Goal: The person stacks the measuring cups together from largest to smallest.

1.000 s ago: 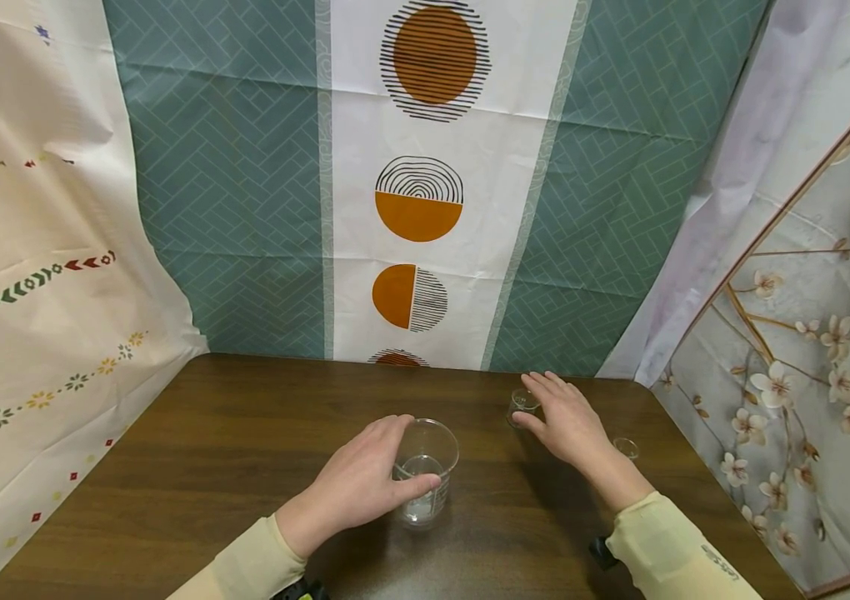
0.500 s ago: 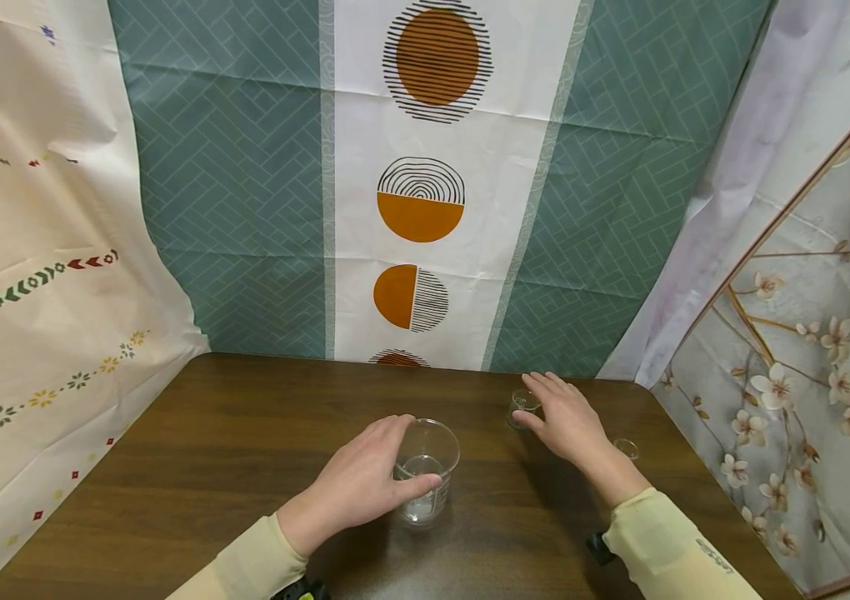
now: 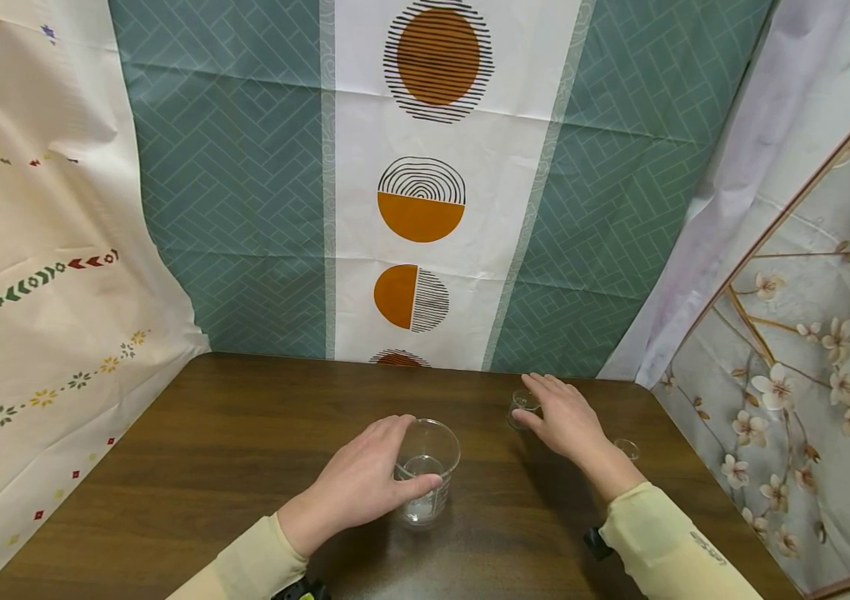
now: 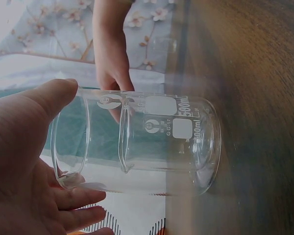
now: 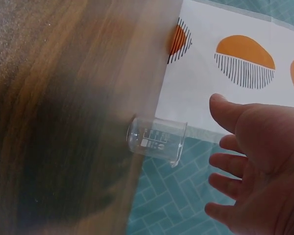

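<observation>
A large clear glass beaker (image 3: 446, 457) marked 500 ml stands upright on the table. A smaller beaker (image 4: 182, 128) is nested inside it, its own rim and white print showing through the glass. My left hand (image 3: 361, 479) holds the large beaker around its upper part, thumb on the near side and fingers on the other. In the right wrist view, my right hand (image 5: 264, 156) is apart from a small glass beaker (image 5: 157, 138), its fingers loosely extended beside it. From the head camera, that small beaker (image 3: 521, 408) is partly covered by the right hand (image 3: 563, 417).
The brown wooden table (image 3: 245, 433) ends at a hanging cloth (image 3: 245, 208) printed with orange circles. Another small glass vessel (image 3: 626, 449) sits beyond the right forearm, partly hidden by it. A flowered panel (image 3: 785, 400) stands along the right side.
The right forearm and sleeve have shifted very slightly to the left. Both hands and the beakers otherwise stay where they were.
</observation>
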`<state>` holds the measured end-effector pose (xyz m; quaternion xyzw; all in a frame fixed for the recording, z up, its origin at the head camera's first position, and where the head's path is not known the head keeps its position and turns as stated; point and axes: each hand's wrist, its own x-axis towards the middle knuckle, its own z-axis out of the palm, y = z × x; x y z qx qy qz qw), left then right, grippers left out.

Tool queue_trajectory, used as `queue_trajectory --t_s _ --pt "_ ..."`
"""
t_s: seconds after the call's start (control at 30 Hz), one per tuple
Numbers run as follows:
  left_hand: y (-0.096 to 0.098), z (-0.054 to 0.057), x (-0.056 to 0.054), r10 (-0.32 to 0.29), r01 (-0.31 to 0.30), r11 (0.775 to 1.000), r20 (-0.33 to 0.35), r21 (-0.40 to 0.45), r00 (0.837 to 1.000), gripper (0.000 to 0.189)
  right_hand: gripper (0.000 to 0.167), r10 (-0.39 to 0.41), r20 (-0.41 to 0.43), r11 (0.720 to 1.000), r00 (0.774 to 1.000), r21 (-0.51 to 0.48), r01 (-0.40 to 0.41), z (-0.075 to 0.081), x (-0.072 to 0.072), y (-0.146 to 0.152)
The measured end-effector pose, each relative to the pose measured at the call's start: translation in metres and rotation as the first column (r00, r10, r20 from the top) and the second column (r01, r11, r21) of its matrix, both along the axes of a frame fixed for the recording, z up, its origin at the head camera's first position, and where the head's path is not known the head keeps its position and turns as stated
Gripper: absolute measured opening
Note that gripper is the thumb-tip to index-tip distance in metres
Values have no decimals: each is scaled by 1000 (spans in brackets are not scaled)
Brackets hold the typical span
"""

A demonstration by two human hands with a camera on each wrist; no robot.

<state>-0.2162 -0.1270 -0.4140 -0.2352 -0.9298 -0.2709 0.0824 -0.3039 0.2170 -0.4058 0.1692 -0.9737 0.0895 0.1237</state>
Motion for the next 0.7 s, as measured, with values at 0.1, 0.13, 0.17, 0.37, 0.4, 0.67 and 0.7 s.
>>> queue_trajectory --t_s 0.1,0.13,0.17,0.37,0.4,0.67,0.7 --pt "0 0 0 -1 1 1000 -2 0 1000 92 71 -2 5 1000 1000 2 2 -1 -1 0" --pt "0 0 0 -2 2 1000 -3 0 1000 92 72 -3 7 1000 1000 4 3 -1 -2 0" --pt "0 0 0 -2 2 1000 -4 1 1000 91 71 -4 8 1000 1000 5 4 -1 -2 0" --pt "0 0 0 0 0 1000 -3 3 1000 91 71 -8 12 1000 1000 17 8 -2 -3 1" --pt "0 0 0 0 0 1000 -2 3 1000 91 71 -8 11 1000 1000 19 8 -2 -3 1" --pt "0 0 0 -1 1 1000 -3 -2 1000 92 71 -12 24 1000 1000 27 11 -3 -6 2" --pt "0 0 0 -2 2 1000 -4 -2 1000 92 71 -12 27 1000 1000 27 11 -3 -6 2"
